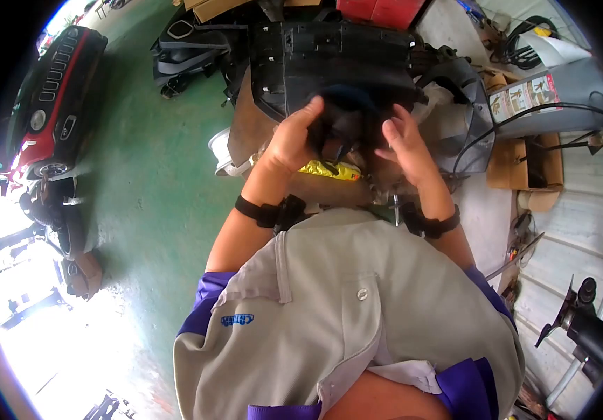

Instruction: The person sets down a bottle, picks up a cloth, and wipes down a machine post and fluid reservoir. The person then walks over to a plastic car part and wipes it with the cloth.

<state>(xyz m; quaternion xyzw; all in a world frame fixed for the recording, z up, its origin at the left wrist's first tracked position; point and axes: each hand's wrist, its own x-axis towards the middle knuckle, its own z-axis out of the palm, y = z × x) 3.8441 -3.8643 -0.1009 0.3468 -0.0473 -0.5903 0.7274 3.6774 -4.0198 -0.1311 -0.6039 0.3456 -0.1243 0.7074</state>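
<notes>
Left hand (292, 140) at left of a dark part (347, 124), grip unclear; right hand (411, 150) at right, fingers apart; two-sided support would steady it.

Red/blk car (51, 98) is at far L, cardbd box (507, 166) at R.

The dark piece (347, 127) between the hands is blurred, its outline merging with the black panel (347, 59) beyond; most fingers of the left hand (293, 140) are hidden, so its grip cannot be determined, and the fingertips of the right hand (409, 150) are slightly blurred. The yellow packet (335, 171) is partly concealed. The red box (377, 10) is cut off by the upper edge, and print on the label (524, 96) is too small to read.
</notes>
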